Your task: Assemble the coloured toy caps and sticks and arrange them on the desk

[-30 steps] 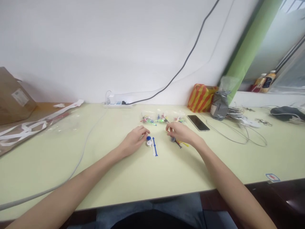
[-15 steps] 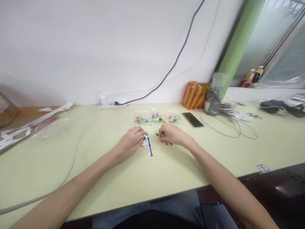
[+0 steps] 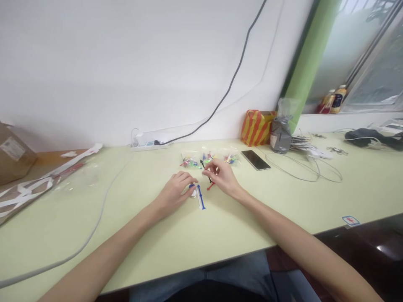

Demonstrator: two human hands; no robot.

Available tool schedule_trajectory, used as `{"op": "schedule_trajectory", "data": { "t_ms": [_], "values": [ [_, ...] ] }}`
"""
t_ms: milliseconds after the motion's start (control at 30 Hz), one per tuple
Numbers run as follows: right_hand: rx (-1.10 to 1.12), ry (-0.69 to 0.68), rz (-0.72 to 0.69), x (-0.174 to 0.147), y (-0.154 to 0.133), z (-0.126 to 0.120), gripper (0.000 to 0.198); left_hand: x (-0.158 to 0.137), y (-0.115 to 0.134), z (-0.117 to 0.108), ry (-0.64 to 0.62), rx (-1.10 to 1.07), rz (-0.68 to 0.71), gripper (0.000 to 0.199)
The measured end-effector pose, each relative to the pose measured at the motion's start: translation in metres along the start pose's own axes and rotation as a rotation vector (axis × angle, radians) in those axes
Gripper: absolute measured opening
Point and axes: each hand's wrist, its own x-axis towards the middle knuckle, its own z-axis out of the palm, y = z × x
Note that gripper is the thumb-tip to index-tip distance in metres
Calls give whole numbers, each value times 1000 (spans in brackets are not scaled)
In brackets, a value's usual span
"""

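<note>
Slim arrow-shaped plastic pieces lie between my hands. My right hand (image 3: 222, 175) pinches a black arrow (image 3: 202, 164) between thumb and fingertips, tilted with its head pointing away from me. Just below those fingers a red arrow (image 3: 210, 186) shows on the table. My left hand (image 3: 178, 188) rests on the tabletop with fingers loosely apart, its thumb and forefinger beside small round blue and white pieces (image 3: 193, 193), which they partly cover. Right of these, a blue arrow (image 3: 201, 197) lies alongside a white one (image 3: 198, 200).
Clear bags of coloured pieces (image 3: 190, 161) lie beyond my hands, with a phone (image 3: 255, 160) to their right. A power strip (image 3: 147, 146) sits by the wall. A grey cable (image 3: 100, 209) crosses the left side. A striped bag (image 3: 256, 128) stands at the back.
My right hand has moved a little left and turned the black arrow more upright. The red arrow now shows more fully. My left hand stays by the round pieces; the view has shifted slightly.
</note>
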Motion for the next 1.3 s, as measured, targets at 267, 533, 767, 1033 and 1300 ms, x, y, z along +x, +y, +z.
{"op": "schedule_trajectory", "data": {
  "t_ms": [267,533,767,1033,1300],
  "values": [
    [201,-98,95,-13,-18,12,18,-2,2,1,86,-24,-85,25],
    [130,-206,66,-23,-26,21,21,-3,7,8,105,-20,-57,28],
    [333,-252,146,-24,-37,18,24,-4,14,10,170,2,-37,19],
    [526,-373,224,-14,-33,7,40,-4,14,4,207,-15,-48,6],
    [629,-362,256,-17,-37,8,44,-5,17,4,279,-27,24,21]
  ]
}}
